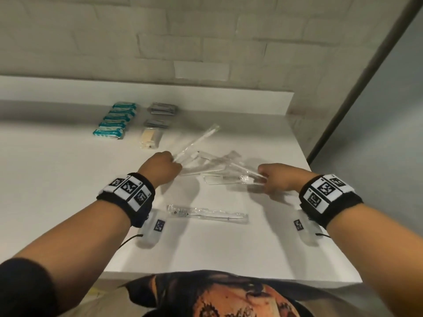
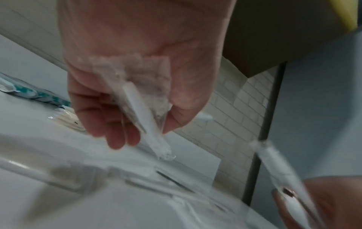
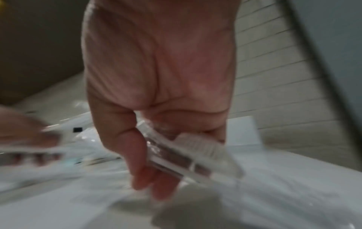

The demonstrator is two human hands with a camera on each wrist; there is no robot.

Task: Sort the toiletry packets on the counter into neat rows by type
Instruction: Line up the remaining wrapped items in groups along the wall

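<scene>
My left hand (image 1: 168, 164) pinches one end of a clear-wrapped toothbrush packet (image 1: 196, 141) that sticks up and away to the right; in the left wrist view the packet (image 2: 141, 114) runs between thumb and fingers. My right hand (image 1: 272, 179) grips another clear toothbrush packet (image 1: 242, 171) at its bristle end; the right wrist view shows that packet (image 3: 192, 153) across the curled fingers. Between the hands lies a loose pile of clear packets (image 1: 217, 161). One more clear packet (image 1: 207, 213) lies flat nearer me.
At the back left stand a row of teal-and-white packets (image 1: 115, 121), grey sachets (image 1: 161, 108) and a cream packet (image 1: 151, 137). The white counter (image 1: 57, 179) ends at a right edge near a grey door; a tiled wall rises behind.
</scene>
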